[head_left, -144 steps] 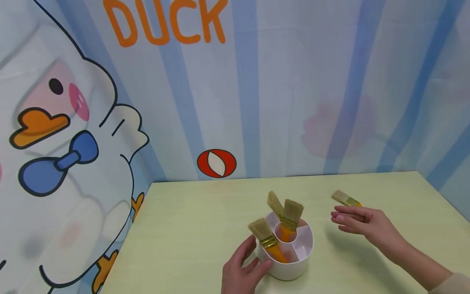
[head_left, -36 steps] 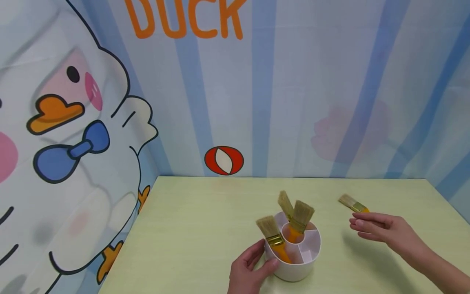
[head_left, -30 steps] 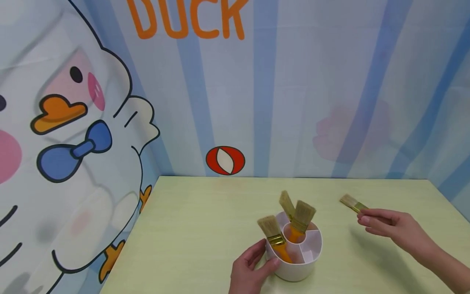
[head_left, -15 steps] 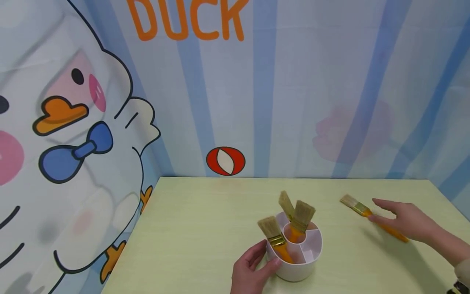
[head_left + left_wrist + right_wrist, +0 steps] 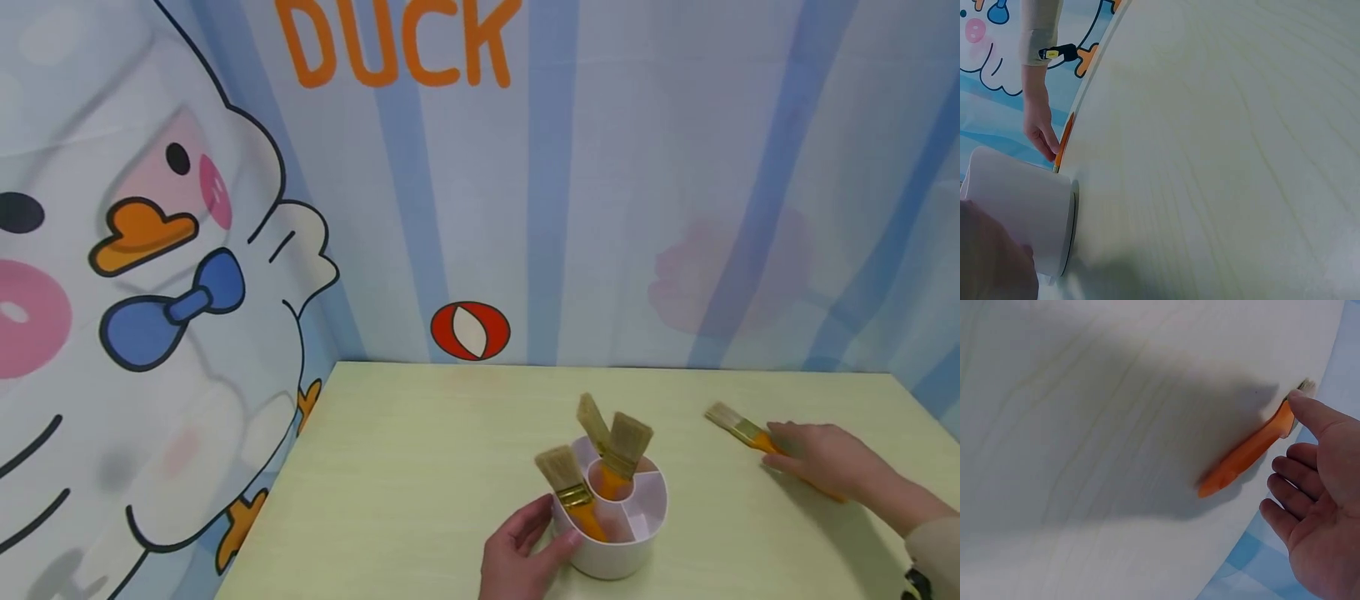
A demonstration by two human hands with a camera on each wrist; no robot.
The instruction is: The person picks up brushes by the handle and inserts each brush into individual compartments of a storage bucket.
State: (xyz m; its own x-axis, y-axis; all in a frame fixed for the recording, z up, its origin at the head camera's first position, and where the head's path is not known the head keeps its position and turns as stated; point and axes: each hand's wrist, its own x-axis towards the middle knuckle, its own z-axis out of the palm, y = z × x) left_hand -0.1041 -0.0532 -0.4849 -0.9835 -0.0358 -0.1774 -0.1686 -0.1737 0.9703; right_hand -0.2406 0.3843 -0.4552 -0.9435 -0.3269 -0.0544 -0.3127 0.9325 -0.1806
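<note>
A white round pen holder (image 5: 611, 560) with divided compartments stands on the table. My left hand (image 5: 525, 550) cups its left side, thumb on the front wall and fingers on the far side. Three paintbrushes lean in it, bristles up: one in the front-left compartment (image 5: 567, 483), one in the central cup (image 5: 627, 446) and one toward the back (image 5: 592, 423). At the right, another paintbrush (image 5: 750, 432) with an orange handle (image 5: 1241, 459) lies on the table. My right hand (image 5: 832, 454) is low over that handle, thumb and fingers spread about it, thumb near the ferrule.
The pale wooden table (image 5: 435, 450) ends at a blue-striped backdrop (image 5: 615, 167) behind. A printed duck (image 5: 217, 400) covers the backdrop at the left. The holder's right compartment (image 5: 649, 504) has no brush in it.
My right hand has moved right and down from hovering beside the loose paintbrush to its handle. The left hand has stayed at the holder. The head view has shifted slightly.
</note>
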